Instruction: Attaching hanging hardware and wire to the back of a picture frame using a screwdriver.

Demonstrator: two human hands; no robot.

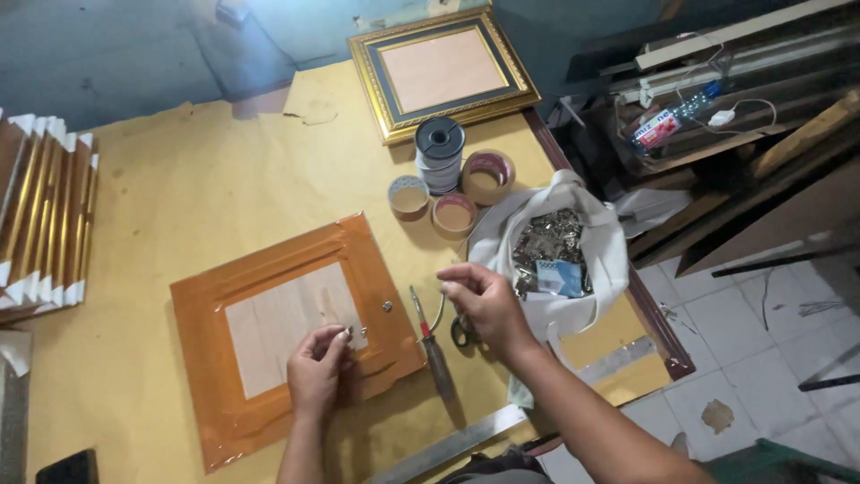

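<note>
Frame back (296, 336), taped round in glossy orange-brown with a bare pale wood panel in the middle, lies face down on the paper-covered counter (179, 188), just in front of us. We judge the fitting of its hardware to be partly done: one small round metal fastener (387, 306) already sits on the right-hand strip of the tape, and a second small metal fitting (344, 334) is pinched in our left hand (315, 369) at the panel's right edge, not yet fixed as far as we can see. The left fingers are narrowed tightly round that piece, the hand resting on the frame.

Our right hand (484, 300) is raised just beside the frame, between it and the white cloth bag (560, 260) of metal hangers; its fingers are drawn together as if holding something tiny, but we cannot tell what, if anything, is in them. A red-handled screwdriver (430, 341) lies untouched on the counter right of the frame, with scissors (463, 333) partly hidden under the right wrist.

Farther back stand three rolls of tape (448, 197) and a dark spool (439, 152), then a finished gold frame (443, 72). Gold moulding pieces (45, 215) are stacked at the left. What seems left: seating the held fitting and any matching ones on the other sides, which show none so far
</note>
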